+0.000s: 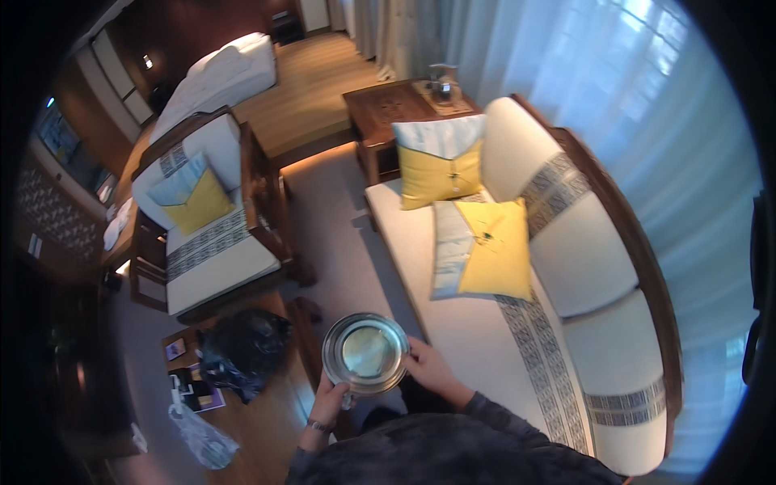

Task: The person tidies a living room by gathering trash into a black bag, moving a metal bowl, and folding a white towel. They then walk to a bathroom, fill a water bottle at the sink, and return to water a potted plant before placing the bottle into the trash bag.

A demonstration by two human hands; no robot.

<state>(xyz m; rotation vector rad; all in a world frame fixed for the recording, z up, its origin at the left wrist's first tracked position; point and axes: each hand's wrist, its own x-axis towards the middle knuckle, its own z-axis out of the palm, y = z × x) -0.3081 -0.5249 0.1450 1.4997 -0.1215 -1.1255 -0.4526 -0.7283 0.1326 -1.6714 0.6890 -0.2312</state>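
Between my two hands is a round, shiny metal bowl (366, 353) with a wide rim, held in front of my body. Its inside looks pale and reflective, and I cannot tell whether it contains anything. My left hand (330, 404) grips the near-left rim, with the thumb up on the edge and a dark band round the wrist. On the opposite side, my right hand (434, 369) pinches the right rim. The undersides of both grips are hidden by the bowl. Dark sleeves cover my forearms.
At left, a wooden coffee table (271, 436) bears a black plastic bag (246, 347) and a white plastic bag (200, 435). A long cream sofa (469, 356) with yellow cushions (497, 246) lies right. Beyond stand an armchair (226, 279), a side table (380, 105) and a bed (226, 77).
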